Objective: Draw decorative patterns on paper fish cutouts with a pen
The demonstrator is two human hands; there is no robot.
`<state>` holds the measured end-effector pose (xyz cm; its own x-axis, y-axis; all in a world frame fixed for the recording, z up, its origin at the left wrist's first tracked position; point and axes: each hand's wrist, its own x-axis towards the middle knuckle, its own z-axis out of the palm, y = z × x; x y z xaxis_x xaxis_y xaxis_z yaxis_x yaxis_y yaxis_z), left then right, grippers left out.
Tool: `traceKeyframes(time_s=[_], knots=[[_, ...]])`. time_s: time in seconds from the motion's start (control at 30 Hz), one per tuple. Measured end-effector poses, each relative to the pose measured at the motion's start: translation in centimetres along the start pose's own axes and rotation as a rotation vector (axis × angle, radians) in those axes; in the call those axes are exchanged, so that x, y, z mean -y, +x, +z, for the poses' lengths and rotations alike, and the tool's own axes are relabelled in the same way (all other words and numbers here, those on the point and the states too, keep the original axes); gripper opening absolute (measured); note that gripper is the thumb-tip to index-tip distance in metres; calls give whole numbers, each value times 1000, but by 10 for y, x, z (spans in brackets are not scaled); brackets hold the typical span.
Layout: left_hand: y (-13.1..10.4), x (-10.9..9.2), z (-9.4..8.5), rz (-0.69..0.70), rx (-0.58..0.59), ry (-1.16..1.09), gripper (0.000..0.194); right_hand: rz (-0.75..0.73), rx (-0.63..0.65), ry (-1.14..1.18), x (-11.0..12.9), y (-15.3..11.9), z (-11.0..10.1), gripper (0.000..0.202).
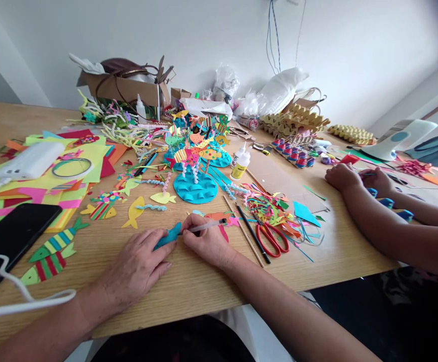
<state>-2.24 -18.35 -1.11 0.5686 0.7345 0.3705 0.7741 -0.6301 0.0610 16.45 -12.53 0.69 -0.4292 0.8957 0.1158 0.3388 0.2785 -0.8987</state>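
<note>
My left hand (143, 261) rests on the wooden table and holds a blue paper cutout (169, 236) down between its fingers. Its full outline is partly hidden under those fingers. My right hand (207, 243) grips a pen (208, 225) with a clear barrel and dark end, its tip at the right edge of the cutout. A yellow paper fish (133, 212) lies just beyond my left hand. Red paper (223, 233) shows partly under my right hand, with a pink star (234, 221) beside it.
Red-handled scissors (272, 240), a black pencil (253, 235) and paper scraps (267, 208) lie to the right. Blue bases (195, 188) carry paper fish. A phone (15, 241) and striped fish (51, 264) lie left. A co-worker's hands (358, 180) are at far right.
</note>
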Motion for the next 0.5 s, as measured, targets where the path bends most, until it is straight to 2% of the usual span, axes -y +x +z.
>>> traceKeyframes(time_s=[0.5], knots=[[-1, 0, 1, 5, -6, 0, 28, 10, -18, 18, -1, -1, -1, 9]])
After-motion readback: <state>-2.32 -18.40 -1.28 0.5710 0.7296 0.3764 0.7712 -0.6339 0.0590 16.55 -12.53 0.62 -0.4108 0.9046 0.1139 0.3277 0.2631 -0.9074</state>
